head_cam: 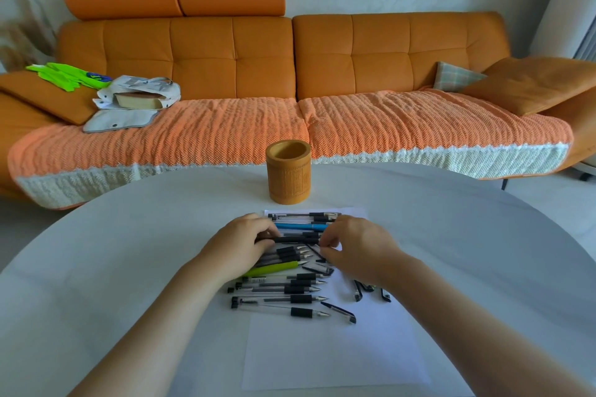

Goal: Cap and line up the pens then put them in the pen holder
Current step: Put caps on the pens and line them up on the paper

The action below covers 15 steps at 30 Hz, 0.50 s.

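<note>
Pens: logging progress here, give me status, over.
Left hand, right hand grip one black pen. Uncapped pens lined on paper; pen holder beyond, untouched. Loose caps lie right; nothing blocking.

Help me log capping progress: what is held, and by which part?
A black pen: left hand grips one end, right hand pinches the other.
</note>
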Each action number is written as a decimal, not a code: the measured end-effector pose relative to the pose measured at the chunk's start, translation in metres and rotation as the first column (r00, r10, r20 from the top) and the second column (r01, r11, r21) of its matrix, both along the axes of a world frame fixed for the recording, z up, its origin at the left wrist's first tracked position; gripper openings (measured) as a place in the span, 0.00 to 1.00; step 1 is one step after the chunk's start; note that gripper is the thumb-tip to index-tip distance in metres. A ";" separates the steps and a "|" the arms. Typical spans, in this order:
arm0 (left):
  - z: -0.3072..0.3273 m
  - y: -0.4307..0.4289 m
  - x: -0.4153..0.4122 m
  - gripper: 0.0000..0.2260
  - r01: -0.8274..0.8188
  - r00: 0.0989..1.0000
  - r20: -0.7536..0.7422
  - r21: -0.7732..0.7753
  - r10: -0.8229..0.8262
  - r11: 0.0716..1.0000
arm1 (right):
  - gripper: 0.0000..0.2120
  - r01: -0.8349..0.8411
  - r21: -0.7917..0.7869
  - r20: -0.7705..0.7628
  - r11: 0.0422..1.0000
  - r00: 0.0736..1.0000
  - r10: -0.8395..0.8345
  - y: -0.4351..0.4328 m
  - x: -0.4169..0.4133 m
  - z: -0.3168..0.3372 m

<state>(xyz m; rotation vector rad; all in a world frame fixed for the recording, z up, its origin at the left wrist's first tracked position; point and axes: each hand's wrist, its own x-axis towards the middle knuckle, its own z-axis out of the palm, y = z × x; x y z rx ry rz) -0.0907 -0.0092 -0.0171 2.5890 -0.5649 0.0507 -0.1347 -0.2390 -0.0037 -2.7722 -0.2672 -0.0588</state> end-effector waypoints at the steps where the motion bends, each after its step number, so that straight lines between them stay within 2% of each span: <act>1: 0.000 0.000 0.000 0.06 -0.007 1.000 0.004 0.010 0.007 1.000 | 0.09 -0.010 -0.023 0.002 1.000 1.000 0.011 0.001 0.000 0.000; 9: -0.001 -0.003 0.001 0.07 0.003 0.999 0.034 0.032 -0.004 0.999 | 0.10 0.008 -0.115 -0.002 0.993 1.000 -0.008 0.007 0.004 -0.003; 12: -0.002 -0.003 0.000 0.05 0.014 0.997 0.076 0.031 -0.017 0.999 | 0.06 0.043 -0.044 -0.015 0.998 0.999 -0.044 0.006 0.006 -0.005; 15: -0.001 -0.003 0.000 0.03 0.019 0.995 0.096 0.050 -0.023 0.999 | 0.07 0.070 0.044 -0.029 0.997 0.997 -0.069 0.005 0.006 -0.007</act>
